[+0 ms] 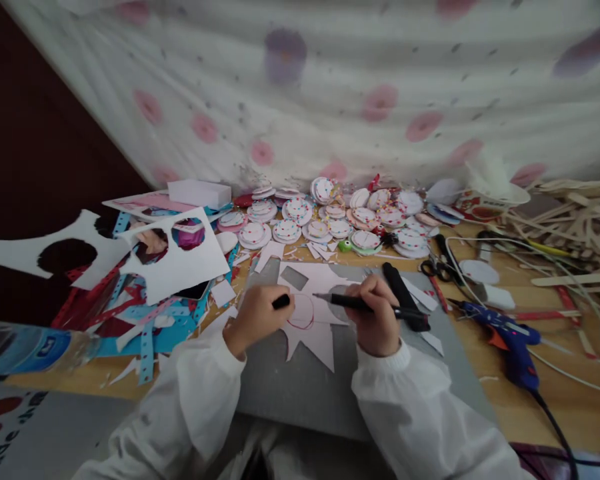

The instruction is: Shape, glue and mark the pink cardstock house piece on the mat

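In the middle of the frame, a jagged white paper is laid on a grey mat, and a red circle is drawn on it. A black pen is gripped by the right hand, with its tip pointed left, near the circle's edge. Whether the paper is touched by the tip cannot be told. A small black cap is pinched by the left hand, just left of the circle.

The paper may be marked in a wrong spot if the bare tip is let down by mistake. As the left hand is kept busy by the cap, the paper may not be held firmly, so it could be slid and a line made crooked. If the pinch is loosened, the cap could be dropped and lost among the scraps at the left of the frame. At the right of the frame, a blue glue gun is set on the worktop, and it could be bumped if the right sleeve is swung wide
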Available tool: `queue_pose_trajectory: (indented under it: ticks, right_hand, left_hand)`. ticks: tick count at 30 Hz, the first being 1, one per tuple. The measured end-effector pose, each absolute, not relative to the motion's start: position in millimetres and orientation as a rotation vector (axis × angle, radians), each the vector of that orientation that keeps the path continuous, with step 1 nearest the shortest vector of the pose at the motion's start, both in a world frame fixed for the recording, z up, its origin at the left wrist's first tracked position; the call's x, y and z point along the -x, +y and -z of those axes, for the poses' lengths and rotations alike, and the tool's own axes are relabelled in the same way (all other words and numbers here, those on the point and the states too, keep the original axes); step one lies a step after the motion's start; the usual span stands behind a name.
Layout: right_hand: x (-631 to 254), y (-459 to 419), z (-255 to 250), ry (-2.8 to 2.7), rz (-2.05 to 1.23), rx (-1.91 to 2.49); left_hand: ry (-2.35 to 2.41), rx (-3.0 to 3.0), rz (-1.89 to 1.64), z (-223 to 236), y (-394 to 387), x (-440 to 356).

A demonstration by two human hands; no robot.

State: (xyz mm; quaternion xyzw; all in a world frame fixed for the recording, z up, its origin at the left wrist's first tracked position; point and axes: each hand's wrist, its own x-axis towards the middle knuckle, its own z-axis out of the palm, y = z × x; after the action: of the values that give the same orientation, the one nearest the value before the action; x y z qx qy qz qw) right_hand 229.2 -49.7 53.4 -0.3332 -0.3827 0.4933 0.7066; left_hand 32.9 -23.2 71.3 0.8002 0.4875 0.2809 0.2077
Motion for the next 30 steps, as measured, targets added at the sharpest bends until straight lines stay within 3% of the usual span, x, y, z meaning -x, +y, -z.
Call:
queue_pose_trajectory:
  ticks: [12,20,26,30]
  right_hand:
    - [-216.6,-114.0,-42.8,-1.14,-1.332,0.772]
    - [-214.1,-162.8,-31.1,-1.225,-1.284,0.942]
    - [-215.4,-178.5,-17.7,-1.587,-0.881,0.997]
    - [-200.4,-180.6,-4.7,-1.447,-0.726,0.925]
  left_hand:
    - [1.185,-2.293,-0.261,-74.8,-89.2,-40.2]
    - [0.649,-2.213,-0.103,-89.3,-116.9,-12.7]
    - [0.606,-2.2,-0.162,-84.5,-104.6,-0.3]
    - [0.556,-2.166,-0.109,-72.5,-107.2,-1.3]
